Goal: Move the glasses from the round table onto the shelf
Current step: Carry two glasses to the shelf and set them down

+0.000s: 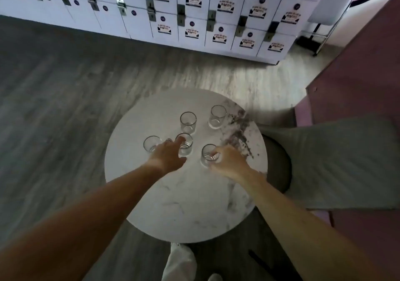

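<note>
Several clear short glasses stand on the round white marble table. My left hand reaches in with fingers spread between the left glass and the middle glass; its fingertips are at their rims and it grips neither. My right hand is curled round the right side of the nearest glass, with a finger at its rim, and the glass still rests on the table. Two more glasses stand apart at the far side. No shelf is recognisable in view.
White lockers with labels line the back wall across the grey wood floor. A grey cushion on maroon furniture lies right of the table. A metal-legged chair stands at the back right. My white shoes show below the table.
</note>
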`<state>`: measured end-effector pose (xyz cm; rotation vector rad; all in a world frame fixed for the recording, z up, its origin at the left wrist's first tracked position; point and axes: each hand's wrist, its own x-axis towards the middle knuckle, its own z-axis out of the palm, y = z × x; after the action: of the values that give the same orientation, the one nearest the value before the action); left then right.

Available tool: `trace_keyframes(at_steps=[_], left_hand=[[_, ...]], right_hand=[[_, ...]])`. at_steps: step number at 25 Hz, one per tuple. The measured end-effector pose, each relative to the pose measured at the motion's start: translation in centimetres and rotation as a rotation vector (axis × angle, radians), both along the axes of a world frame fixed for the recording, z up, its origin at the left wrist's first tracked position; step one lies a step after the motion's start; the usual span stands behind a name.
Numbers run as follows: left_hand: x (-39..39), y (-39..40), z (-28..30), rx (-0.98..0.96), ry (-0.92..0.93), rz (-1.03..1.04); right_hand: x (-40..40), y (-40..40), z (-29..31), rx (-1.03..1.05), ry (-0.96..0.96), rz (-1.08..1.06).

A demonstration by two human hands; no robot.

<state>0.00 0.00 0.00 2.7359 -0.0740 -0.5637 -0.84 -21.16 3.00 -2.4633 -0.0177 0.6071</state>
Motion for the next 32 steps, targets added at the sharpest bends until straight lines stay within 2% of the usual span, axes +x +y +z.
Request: trace_keyframes(at_steps=[3, 10, 15, 19, 22, 25, 29, 32], left_hand=[[1.5, 0.0, -1.6, -0.009, -0.073, 0.009], [2.5, -0.3, -2.1, -0.077, -0.193, -0.017], [3.7, -2.3, 2.8, -0.232, -0.288, -0.215], [4.3, -8.3, 10.4, -0.318, -0.417, -0.429], [3.1, -14.4, 16.5, -0.398, -0.471, -0.556], [-1.5, -21.6, 22.0, -0.465, -0.528, -0.682], [-12.2, -31.9, 28.1, -0.620, -0.565, -0.892], [-21.6, -38.9, 31.1, -0.702, -0.519, -1.069]], right_hand=[[0.6, 0.0, -1.8, -0.083, -0.062, 0.016], [0.5, 0.0, -2.8, -0.104, -0.171, 0.033], [-0.2, -2.6, 2.3, -0.058, -0.252, -0.099], [-2.8, -8.1, 9.2, -0.071, -0.370, -0.271], [-7.7, -12.7, 13.9, -0.102, -0.500, -0.419], [-15.5, -17.8, 18.3, -0.171, -0.594, -0.565], [-30.3, -24.6, 23.8, -0.250, -0.691, -0.778], [-42.2, -27.9, 27.0, -0.358, -0.755, -0.940]])
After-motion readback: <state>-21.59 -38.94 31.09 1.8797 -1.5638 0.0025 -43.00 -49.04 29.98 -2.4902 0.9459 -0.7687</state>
